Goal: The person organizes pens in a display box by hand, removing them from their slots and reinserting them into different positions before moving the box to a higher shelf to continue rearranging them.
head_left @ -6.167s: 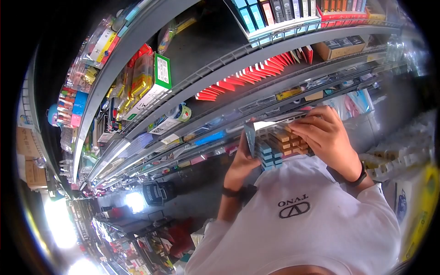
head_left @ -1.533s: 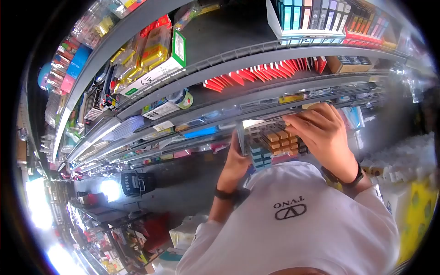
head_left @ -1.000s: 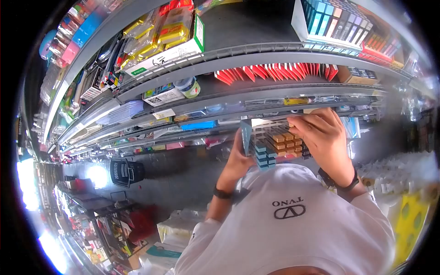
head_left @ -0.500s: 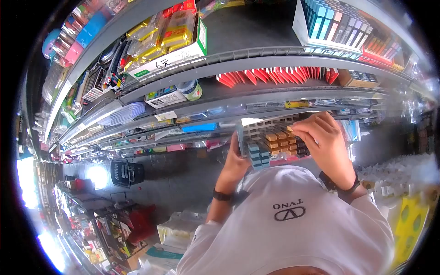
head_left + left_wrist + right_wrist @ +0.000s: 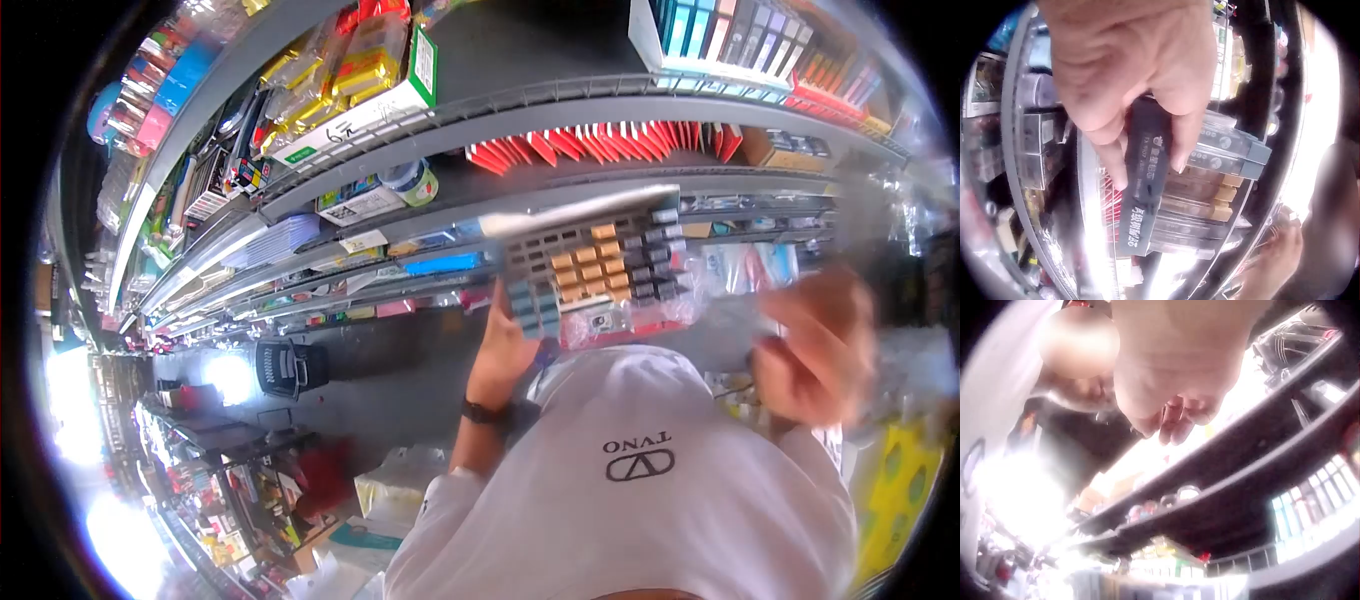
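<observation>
My left hand (image 5: 500, 355) grips the left end of a display box (image 5: 575, 214) full of slim pieces with light blue, tan and dark ends. Several slots in its upper rows are bare, and one tan end (image 5: 604, 231) sits above the other tan ones. In the left wrist view, thumb and fingers of my left hand (image 5: 1135, 62) clasp the dark side panel (image 5: 1144, 181) of the box. Off to the right of the box, my right hand (image 5: 818, 350) is blurred. The right wrist view shows my right hand (image 5: 1179, 375) with loosely bent fingers and nothing visible in them.
Behind the box run shelves (image 5: 560, 115) with red packets (image 5: 590, 143), a carton of yellow-wrapped goods (image 5: 350, 125) and a white tray of coloured boxes (image 5: 690, 75). A dark basket (image 5: 285, 367) stands on the floor at left. Plastic-wrapped goods lie at right.
My right hand has left the box and moved right and down. The box has risen and turned, showing more of its slotted face. My left hand keeps its grip.
</observation>
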The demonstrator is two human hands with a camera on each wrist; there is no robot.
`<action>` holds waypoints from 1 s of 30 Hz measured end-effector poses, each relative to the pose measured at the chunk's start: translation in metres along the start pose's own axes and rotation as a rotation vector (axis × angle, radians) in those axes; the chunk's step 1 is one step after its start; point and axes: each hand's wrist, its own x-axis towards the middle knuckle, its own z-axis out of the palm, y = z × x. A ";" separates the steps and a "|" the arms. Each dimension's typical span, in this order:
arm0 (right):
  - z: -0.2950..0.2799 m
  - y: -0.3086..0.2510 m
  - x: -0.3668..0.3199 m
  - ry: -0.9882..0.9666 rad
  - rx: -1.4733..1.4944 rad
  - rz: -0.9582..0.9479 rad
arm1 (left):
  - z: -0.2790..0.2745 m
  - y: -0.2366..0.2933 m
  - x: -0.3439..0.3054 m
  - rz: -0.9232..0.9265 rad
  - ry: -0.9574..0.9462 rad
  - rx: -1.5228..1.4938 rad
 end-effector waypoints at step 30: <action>-0.100 0.039 -0.036 -0.043 0.759 -0.464 | 0.056 0.088 0.044 -0.378 0.079 -0.885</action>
